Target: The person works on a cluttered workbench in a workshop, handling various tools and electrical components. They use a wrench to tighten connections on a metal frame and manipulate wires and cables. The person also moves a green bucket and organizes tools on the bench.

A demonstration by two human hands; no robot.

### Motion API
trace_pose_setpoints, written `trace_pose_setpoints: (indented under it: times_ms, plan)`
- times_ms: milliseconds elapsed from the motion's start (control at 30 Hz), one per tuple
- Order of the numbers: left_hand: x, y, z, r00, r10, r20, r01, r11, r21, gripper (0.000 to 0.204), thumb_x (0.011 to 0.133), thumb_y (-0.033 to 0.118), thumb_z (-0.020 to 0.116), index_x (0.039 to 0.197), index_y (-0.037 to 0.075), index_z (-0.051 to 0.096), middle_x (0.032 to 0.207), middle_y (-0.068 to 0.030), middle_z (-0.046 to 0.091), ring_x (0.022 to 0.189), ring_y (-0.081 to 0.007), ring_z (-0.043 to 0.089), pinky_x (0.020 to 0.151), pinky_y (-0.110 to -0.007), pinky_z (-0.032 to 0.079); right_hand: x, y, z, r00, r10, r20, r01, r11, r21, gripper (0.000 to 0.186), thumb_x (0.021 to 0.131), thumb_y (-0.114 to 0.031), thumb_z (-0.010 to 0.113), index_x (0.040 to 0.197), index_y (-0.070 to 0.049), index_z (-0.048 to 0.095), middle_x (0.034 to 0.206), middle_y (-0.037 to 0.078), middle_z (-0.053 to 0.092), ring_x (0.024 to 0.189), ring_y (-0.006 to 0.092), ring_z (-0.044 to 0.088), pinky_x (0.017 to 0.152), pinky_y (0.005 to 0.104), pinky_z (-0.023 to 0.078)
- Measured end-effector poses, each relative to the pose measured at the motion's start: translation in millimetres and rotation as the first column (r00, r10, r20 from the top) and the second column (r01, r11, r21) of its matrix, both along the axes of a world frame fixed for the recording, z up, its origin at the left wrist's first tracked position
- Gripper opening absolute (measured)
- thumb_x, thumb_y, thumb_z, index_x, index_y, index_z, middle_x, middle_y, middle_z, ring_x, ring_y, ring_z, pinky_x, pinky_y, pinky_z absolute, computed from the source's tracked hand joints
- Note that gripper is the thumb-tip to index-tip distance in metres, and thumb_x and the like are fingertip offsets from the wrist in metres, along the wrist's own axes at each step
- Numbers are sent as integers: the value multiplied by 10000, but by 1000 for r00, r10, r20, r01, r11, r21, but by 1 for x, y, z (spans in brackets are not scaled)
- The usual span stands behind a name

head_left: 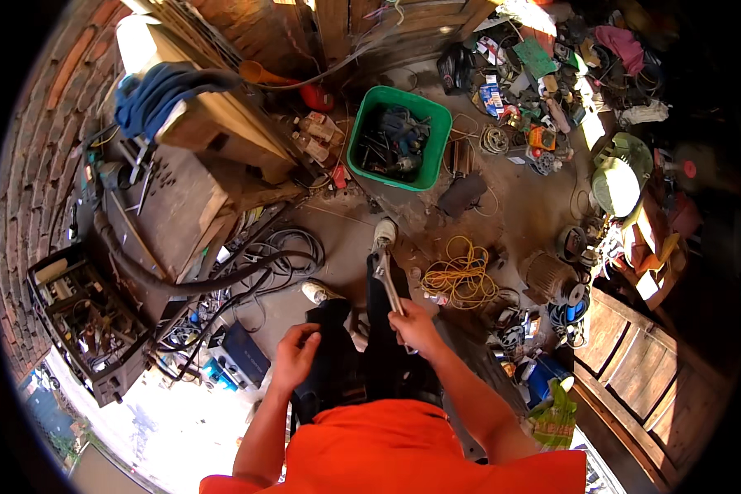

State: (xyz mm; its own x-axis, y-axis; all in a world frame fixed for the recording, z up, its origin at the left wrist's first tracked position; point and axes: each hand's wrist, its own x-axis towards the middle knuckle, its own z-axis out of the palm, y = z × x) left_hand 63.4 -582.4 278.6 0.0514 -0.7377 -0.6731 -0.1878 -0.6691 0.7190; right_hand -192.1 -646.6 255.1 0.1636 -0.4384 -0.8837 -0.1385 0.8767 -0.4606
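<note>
My right hand (416, 327) is closed around the shaft of a long silver wrench (389, 285). The wrench points up and away over my right leg, with its lower end showing below my fist. My left hand (296, 354) is beside my left thigh, loosely curled with thumb and fingers a little apart and nothing visible in it. Between my hands are my dark trousers (329, 366). Ahead of my feet stands a green square bin (438, 136), holding dark tools and metal parts.
A yellow cord (461, 276) lies coiled right of my feet, near an electric motor (550, 276). Black cables (284, 247) loop across the floor at left. A wooden bench (177, 193) and an open toolbox (119, 379) stand left. Mixed clutter (543, 90) covers the far right.
</note>
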Motion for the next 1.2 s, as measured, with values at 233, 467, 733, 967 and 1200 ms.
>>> trace_pose_setpoints:
  times_ms: [233, 467, 733, 967, 1200]
  plan:
    - [-110, -127, -104, 707, 581, -402, -204, 713, 671, 491, 925, 390, 519, 1219, 1, 470, 1012, -120, 613, 918, -224, 592, 772, -352, 496, 8, -35, -46, 878, 396, -269, -471, 817, -334, 524, 843, -156, 511, 1342, -106, 359, 861, 246, 606, 779, 428, 597, 677, 493, 490]
    - [-148, -155, -221, 591, 784, -189, -446, 513, 734, 256, 965, 327, 455, 902, 81, 489, 532, 42, 275, 460, -96, 271, 475, -268, 287, -30, -103, -138, 719, 649, -249, -695, 658, -290, 353, 861, -392, 527, 1000, -82, 623, 828, 150, 643, 778, 345, 627, 666, 449, 500]
    - [-123, -133, -317, 455, 861, -229, -409, 430, 805, 243, 967, 329, 454, 893, 101, 493, 543, 42, 250, 458, -89, 256, 470, -260, 255, -15, -321, -379, 689, 210, -694, -645, 614, -455, 155, 790, -138, 603, 864, -7, 641, 861, 223, 619, 824, 392, 597, 744, 437, 486]
    - [-108, -167, -319, 554, 797, -240, -382, 500, 777, 264, 967, 326, 447, 929, 73, 514, 561, 43, 265, 470, -79, 251, 463, -242, 239, 27, -365, -512, 131, 640, -757, -938, 327, 114, 239, 822, -106, 487, 949, -90, 689, 951, 136, 671, 911, 301, 649, 765, 386, 530]
    - [-108, -168, -315, 438, 859, -266, -376, 444, 814, 308, 975, 353, 423, 886, 67, 495, 576, 36, 294, 479, -81, 285, 460, -246, 261, 17, -361, -515, 186, 573, -798, -944, 329, 15, 215, 849, -151, 480, 906, -118, 685, 943, 128, 670, 898, 304, 640, 768, 397, 516]
